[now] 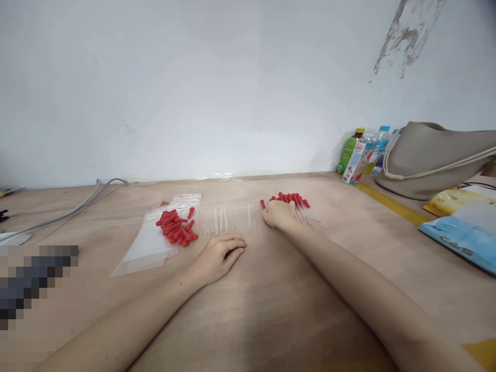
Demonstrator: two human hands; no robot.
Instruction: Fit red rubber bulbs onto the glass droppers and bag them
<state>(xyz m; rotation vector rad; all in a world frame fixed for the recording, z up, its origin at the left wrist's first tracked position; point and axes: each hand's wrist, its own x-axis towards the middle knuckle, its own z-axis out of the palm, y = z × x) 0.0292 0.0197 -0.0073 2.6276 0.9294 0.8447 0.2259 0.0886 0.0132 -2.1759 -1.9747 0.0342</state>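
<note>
My left hand (221, 258) rests on the table with fingers stretched out, holding nothing, just in front of a row of clear glass dropper tubes (227, 219). Left of the tubes, loose red rubber bulbs (178, 231) are heaped on clear zip bags (145, 248). My right hand (279, 213) is closed at the left end of a row of droppers (296, 198) topped with red bulbs. By its fingers shows the red bulb of one dropper (262, 204), which it appears to grip; the hand hides that dropper's tube.
Drink bottles (354, 160) stand against the wall at the back right, beside a grey bag (434, 160). Blue and yellow packets (461, 240) lie at the right. Grey cables (83, 204) cross the left side, with a pixelated dark object nearer the front.
</note>
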